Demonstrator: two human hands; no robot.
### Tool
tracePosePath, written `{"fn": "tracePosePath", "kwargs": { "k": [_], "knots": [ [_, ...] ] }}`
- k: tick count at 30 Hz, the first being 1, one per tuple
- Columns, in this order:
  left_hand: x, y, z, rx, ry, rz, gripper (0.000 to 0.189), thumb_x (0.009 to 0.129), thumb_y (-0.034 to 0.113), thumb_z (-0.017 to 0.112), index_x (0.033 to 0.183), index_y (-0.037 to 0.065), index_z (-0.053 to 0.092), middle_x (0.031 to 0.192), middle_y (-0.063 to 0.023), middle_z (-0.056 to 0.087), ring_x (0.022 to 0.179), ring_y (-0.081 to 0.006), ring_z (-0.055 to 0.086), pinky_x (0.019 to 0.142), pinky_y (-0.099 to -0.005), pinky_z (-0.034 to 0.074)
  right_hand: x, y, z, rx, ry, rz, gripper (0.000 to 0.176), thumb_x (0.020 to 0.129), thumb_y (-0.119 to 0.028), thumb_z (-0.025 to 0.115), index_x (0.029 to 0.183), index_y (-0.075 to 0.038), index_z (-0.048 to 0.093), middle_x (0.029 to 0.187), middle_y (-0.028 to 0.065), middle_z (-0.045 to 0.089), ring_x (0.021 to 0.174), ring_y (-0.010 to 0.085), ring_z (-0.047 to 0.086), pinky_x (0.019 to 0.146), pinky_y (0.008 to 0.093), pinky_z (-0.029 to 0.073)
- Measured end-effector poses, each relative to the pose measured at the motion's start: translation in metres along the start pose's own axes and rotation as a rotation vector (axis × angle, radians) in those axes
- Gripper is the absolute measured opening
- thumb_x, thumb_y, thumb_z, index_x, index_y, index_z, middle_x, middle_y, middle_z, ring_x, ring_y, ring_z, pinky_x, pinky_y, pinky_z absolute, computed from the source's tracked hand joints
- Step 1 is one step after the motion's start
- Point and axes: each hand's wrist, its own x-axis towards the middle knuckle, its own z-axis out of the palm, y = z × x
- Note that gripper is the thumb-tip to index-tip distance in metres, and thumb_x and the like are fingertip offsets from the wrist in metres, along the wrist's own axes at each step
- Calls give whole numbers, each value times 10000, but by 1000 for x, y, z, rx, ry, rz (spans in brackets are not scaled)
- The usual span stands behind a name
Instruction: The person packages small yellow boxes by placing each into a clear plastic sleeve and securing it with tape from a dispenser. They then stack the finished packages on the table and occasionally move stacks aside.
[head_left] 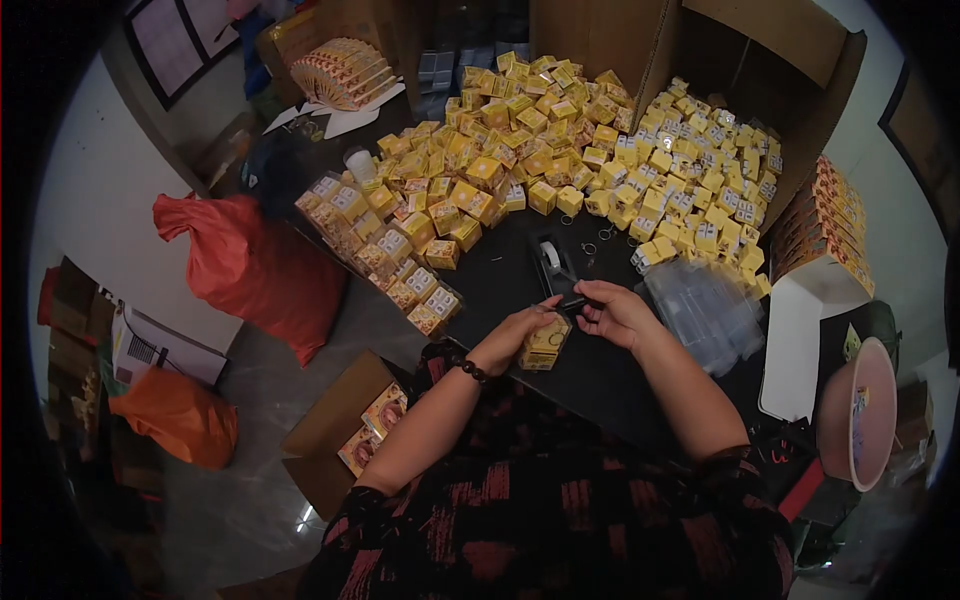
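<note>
My left hand (512,338) is closed around a small yellow box (543,345) with a clear, shiny cover, at the near edge of the black table. A black tape dispenser (550,258) with a roll of tape stands just beyond it. My right hand (617,314) is beside the dispenser's near end, thumb and forefinger pinched together and the other fingers curled. Whatever the pinch holds, if anything, is too small to make out. Several metal key rings (589,248) lie right of the dispenser.
Yellow boxes (480,172) heap across the back, with smaller yellow-and-white blocks (690,165) spilling from a large carton (800,130). Clear plastic cases (705,315) lie at right, near a pink basin (838,425). A red bag (255,265) and an open cardboard box (320,430) stand at left.
</note>
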Motion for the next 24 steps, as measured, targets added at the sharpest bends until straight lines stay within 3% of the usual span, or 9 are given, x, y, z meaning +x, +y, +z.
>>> {"fn": "tracePosePath", "kwargs": {
  "k": [2,6,8,10,12,17,19,21,24],
  "knots": [
    [2,-1,0,-2,3,-7,397,926,269,521,1202,-15,543,1498,-37,282,1064,-101,546,904,-237,425,-9,10,-1,-144,30,-106,64,879,-110,612,902,-60,644,832,7,589,762,130,572,727,281,499],
    [-3,0,6,4,8,19,464,921,263,532,1306,9,473,1350,-37,462,1051,-111,550,893,-242,434,12,58,-30,-466,89,-409,55,878,-82,604,912,-52,634,889,23,617,879,136,601,833,283,486],
    [-6,-3,9,-16,10,11,493,918,248,542,1341,15,443,1288,-34,517,1045,-120,552,893,-248,436,10,62,-35,-361,62,-393,54,882,-93,599,893,-51,632,898,25,620,868,131,598,830,269,478],
    [-9,-13,10,214,106,258,596,904,222,567,1429,63,335,1166,-47,543,1038,-118,535,924,-259,415,-11,56,-21,-261,32,-377,66,887,-104,595,873,-51,630,907,27,623,857,126,596,827,254,471],
    [-19,-11,18,334,158,342,611,877,200,615,1416,72,360,1160,-59,557,1003,-122,547,901,-264,434,-47,53,6,-67,-61,-278,100,899,-123,581,840,-59,629,876,20,628,836,112,591,776,217,462],
    [-36,-4,31,630,232,609,645,828,186,694,1395,104,398,1114,-85,568,960,-122,551,858,-275,461,-62,62,19,-343,-66,-258,143,901,-151,591,805,-55,637,779,1,614,735,84,564,676,212,436],
    [-47,-1,34,454,118,472,584,872,163,627,1388,68,368,1136,-42,490,1022,-125,516,904,-251,416,-63,68,23,-388,-104,-270,175,897,-169,607,785,-39,643,736,3,608,682,66,546,616,218,422],
    [-52,-5,38,261,114,492,501,876,223,637,1301,70,423,1097,-55,534,1033,-121,511,893,-275,428,-72,73,31,-852,-52,-641,172,880,-131,619,770,2,622,659,28,561,636,80,533,551,238,406],
    [-59,-13,26,-158,62,201,385,950,288,543,1245,79,410,1180,-50,500,1082,-110,491,920,-264,407,-50,83,22,-1000,-52,-891,110,842,-76,646,802,22,615,674,60,546,633,107,547,515,257,399]
  ]
}}
